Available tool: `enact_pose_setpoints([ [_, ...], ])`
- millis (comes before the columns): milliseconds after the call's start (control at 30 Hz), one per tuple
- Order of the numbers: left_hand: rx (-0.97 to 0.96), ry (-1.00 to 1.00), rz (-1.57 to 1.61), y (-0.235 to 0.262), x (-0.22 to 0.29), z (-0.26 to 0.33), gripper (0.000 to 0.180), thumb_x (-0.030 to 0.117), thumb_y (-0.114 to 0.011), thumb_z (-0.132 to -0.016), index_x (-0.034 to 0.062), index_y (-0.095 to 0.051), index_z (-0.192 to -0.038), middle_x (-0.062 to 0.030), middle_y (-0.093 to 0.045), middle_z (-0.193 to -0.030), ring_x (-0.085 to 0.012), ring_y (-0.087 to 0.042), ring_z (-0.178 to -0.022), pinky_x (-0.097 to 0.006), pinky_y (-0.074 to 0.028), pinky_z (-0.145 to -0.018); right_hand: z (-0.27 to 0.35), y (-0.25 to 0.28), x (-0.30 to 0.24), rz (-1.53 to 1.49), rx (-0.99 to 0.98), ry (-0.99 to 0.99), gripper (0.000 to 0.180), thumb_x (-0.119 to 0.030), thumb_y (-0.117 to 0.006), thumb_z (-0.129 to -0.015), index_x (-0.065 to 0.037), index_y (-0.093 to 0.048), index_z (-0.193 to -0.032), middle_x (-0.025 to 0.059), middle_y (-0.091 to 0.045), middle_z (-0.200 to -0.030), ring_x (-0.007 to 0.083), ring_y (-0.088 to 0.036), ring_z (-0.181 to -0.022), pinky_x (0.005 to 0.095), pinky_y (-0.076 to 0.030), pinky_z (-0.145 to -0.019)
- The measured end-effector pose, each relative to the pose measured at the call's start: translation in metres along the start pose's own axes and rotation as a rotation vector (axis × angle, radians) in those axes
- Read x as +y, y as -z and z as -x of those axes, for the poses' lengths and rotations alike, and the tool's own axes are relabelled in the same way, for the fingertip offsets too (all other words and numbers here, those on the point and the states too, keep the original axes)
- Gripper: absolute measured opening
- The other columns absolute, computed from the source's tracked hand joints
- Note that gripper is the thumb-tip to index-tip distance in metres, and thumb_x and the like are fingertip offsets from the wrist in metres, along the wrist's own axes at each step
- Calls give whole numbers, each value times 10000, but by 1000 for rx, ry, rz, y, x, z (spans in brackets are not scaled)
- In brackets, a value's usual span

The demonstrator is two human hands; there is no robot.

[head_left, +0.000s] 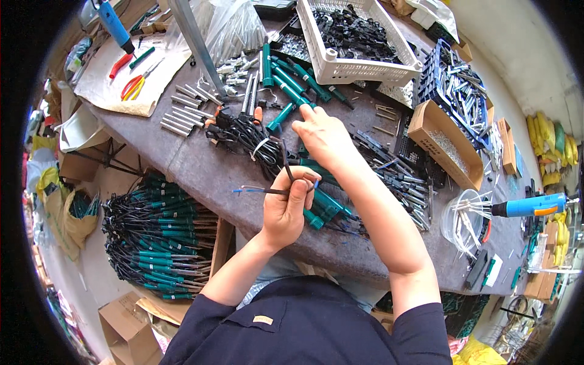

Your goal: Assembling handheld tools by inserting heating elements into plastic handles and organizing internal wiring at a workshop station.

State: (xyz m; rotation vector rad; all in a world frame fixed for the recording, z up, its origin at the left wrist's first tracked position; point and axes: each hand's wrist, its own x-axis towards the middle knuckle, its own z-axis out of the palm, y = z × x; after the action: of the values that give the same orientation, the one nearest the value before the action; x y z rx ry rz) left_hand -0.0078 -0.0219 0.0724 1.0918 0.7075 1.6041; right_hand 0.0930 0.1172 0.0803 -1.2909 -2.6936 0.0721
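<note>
Nearest the camera is a dark shirt (304, 328), a small tan label (263, 319) on it too tiny to read. Ahead of it the left hand (285, 210) is curled in, thumb and forefinger pinching a black cable (278, 192) whose thin coloured wires (240, 190) stick out to that hand's left. The right hand (322, 134) reaches farther out, fingers bent over the end of a green tube (289, 89); whether they grip it or merely touch it, I cannot tell. A tied bundle of black cables (246, 137) lies just beyond the left hand.

For good handling, the left pinch should probably sit on the cable's jacket, back from the fine wires, so they don't kink; the right fingers would do best to take one tube by its barrel, without dragging its neighbours along.

As for writing, the cardboard box (435, 146) right of the right hand bears dark lettering on its wall, and some tubes around that hand carry small pale markings, not legible.
</note>
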Motion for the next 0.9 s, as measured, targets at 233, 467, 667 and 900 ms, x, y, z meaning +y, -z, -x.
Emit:
enact_pose_setpoints([
  [233,-46,39,-171,-2,8,-6,287,279,-491,-1033,9,-580,-1000,3,-572,-845,-51,-412,-644,-196,-360,-616,53,65,15,-388,621,-188,111,-166,-550,-979,-57,-567,-993,101,-674,-968,197,-637,-845,298,-504,-757],
  [467,-133,-69,-541,-22,14,-19,138,106,-687,-892,1,-602,-863,-81,-561,-753,-167,-528,-654,-285,-436,-607,155,85,-17,-1127,511,-363,326,-31,-801,-770,-36,-599,-1026,-45,-532,-793,29,-464,-687,181,-381,-608],
  [667,-202,31,-548,-23,12,-14,143,100,-702,-871,-2,-604,-856,-81,-578,-747,-155,-557,-655,-277,-451,-596,175,79,-29,-1088,454,-432,583,-24,-885,-651,-41,-648,-1184,2,-625,-905,-2,-440,-594,169,-354,-520],
  [900,-346,15,-439,-33,22,-15,112,84,-716,-851,-2,-656,-889,-82,-596,-733,-155,-563,-637,-280,-454,-584,180,68,-31,-950,588,-337,156,-44,-788,-788,-12,-723,-926,72,-717,-844,126,-661,-735,268,-522,-668],
])
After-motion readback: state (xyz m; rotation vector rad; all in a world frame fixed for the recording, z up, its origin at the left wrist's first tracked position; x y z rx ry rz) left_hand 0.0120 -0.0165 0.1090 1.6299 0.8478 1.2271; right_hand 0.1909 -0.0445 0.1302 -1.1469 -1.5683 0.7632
